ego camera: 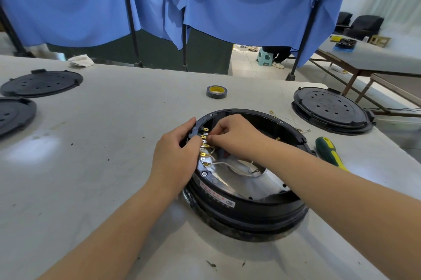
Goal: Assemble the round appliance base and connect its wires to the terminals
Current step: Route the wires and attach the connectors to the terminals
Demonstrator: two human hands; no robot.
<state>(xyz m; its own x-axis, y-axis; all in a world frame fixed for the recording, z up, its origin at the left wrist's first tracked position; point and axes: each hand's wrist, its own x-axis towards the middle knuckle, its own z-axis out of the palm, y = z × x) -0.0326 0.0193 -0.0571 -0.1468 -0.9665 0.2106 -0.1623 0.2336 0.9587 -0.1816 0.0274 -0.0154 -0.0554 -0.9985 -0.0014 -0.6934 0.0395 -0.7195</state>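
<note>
The base (pixel 246 188) sits open side up on the table (pixel 114 143), just in front of the person, and all the action is at its left rim, where a column of brass terminals (pixel 204 150) runs down the inner wall. The right hand (pixel 237 136) reaches in from across the ring, fingertips pinched together at one of the upper tabs, apparently on a connector, though the connector itself is hidden under the fingers. The left hand (pixel 177 154) curls over the rim beside the terminals, fingers hooked on the black edge to brace it. White wires (pixel 224 164) already trail from the lower tabs down to the shiny plate (pixel 241 179) in the middle. To my eye this is a push-on step: keep the connector square to the tab, press straight along it and not at an angle, and let the bracing hand take the force so the base does not skid. Further out, a screwdriver (pixel 330 151) lies just right of the base, a tape roll (pixel 216 91) behind it, loose wires (pixel 293 123) towards a black cover (pixel 331 109), and two more covers (pixel 41 82) far left.
</note>
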